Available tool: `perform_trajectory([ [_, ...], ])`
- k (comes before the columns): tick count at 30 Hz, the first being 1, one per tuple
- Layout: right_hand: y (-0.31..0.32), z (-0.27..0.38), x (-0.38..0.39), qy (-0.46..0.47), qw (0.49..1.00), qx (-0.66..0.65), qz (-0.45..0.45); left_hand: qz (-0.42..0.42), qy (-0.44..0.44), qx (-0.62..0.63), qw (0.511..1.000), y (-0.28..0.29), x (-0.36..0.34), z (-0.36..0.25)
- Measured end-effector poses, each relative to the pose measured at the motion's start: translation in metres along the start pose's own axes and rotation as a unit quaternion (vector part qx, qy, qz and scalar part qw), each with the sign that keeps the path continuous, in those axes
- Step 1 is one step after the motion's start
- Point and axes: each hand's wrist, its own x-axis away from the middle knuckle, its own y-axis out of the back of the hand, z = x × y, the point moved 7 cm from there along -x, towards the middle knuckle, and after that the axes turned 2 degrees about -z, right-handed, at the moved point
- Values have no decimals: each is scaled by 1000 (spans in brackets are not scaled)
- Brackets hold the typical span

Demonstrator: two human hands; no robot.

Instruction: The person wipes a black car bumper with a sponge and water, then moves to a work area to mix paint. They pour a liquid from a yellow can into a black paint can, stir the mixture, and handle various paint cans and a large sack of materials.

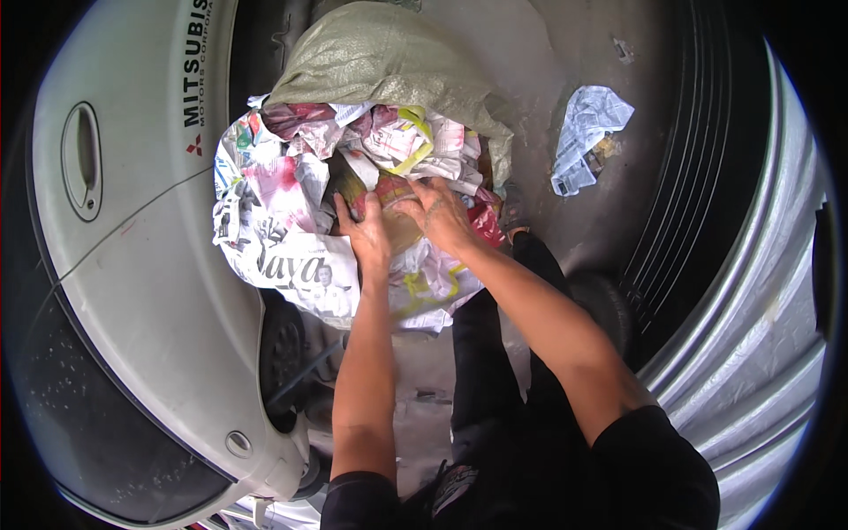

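A large woven sack (389, 53), dull green-beige, lies with its mouth toward me and is stuffed with crumpled printed paper (274, 181). Both my hands reach into the paper at the mouth. My left hand (365, 231) has its thumb and fingers spread, at the left side of a rounded tan, partly see-through thing (402, 228) whose kind I cannot make out. On that thing's right side, my right hand (439, 215) lies with fingers stretched and apart, fingertips touching its upper edge. Reddish and yellow-green pieces show between the hands. Paper hides the rest.
A pale car (150, 221) with a door handle stands close on the left. Loose newspaper (587, 132) lies on the grey floor to the right. Farther right are a dark ribbed surface (680, 159) and a silvery cover (751, 380). My dark-clad legs are below the sack.
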Motion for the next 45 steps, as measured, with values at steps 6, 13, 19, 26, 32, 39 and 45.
perform_trajectory([
  [6,27,13,21,50,992,116,-23,21,8,-33,999,-4,0,11],
  [13,161,31,-11,115,942,94,-301,-41,-22,-171,984,-5,-7,41],
  [19,149,51,-97,135,973,-119,-144,-30,-66,-148,986,-12,11,-5],
  [26,184,46,-53,185,961,-151,-136,24,-219,-303,927,-38,25,-5],
  [32,148,72,-8,148,918,-365,-54,-8,-26,85,996,-84,-20,7],
  [39,134,11,-13,284,954,-99,8,211,-273,-684,643,-146,10,-33],
  [45,223,-392,-49,-136,938,-108,-299,27,-324,-318,890,-86,-12,9],
])
